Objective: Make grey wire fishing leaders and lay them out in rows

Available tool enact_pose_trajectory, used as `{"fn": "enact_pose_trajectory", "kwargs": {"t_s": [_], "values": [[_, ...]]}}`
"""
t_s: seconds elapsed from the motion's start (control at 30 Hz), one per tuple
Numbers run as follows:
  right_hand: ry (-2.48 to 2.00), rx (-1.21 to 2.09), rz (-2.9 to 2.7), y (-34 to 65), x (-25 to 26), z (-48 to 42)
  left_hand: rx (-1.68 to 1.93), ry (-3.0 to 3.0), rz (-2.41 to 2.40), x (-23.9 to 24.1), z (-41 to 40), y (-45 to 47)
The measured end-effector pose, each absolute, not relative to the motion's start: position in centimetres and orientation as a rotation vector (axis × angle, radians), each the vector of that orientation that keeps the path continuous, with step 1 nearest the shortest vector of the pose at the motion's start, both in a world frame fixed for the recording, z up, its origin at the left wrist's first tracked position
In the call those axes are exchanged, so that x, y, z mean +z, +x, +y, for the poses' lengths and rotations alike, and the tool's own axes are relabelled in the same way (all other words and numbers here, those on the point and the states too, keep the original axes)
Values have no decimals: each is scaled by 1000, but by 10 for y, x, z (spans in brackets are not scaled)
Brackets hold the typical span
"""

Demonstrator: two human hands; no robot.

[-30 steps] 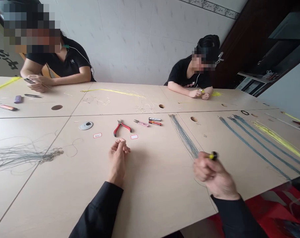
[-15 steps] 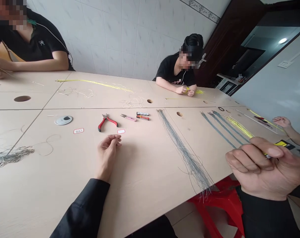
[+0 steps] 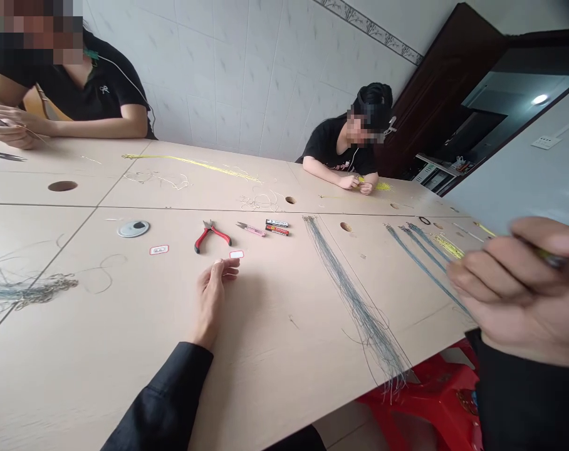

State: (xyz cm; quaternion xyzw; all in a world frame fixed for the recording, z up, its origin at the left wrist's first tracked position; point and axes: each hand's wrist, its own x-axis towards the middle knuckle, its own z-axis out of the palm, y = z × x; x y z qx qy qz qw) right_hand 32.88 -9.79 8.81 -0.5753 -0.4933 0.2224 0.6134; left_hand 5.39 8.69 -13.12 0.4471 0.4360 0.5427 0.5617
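At far left, a tangle of fine grey-blue strands bunches on the smooth, pale worktop. Red-handled metal pliers lie splayed just beyond your left grip, which curves loosely, thumb and fingertips apart. Next runs a long sheaf of thin, wiry grey-blue strands, fraying at the near edge. At far right, your raised right grip is clamped on a small dark-and-yellow object, blurred and mostly hidden.
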Motion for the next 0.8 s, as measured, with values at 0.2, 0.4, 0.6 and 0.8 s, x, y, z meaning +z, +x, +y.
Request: {"fn": "enact_pose_trajectory", "kwargs": {"t_s": [0.2,0.4,0.6,0.8], "values": [[-1281,784,-796,317,113,19,1220,1072,1032,-133,86,51],[-1031,684,-803,329,159,61,1198,1087,1039,-132,85,51],[-1159,567,-972,336,145,29,1153,1144,1064,-132,84,52],[-1440,722,-812,358,64,-33,1153,1152,1051,-131,85,54]]}}
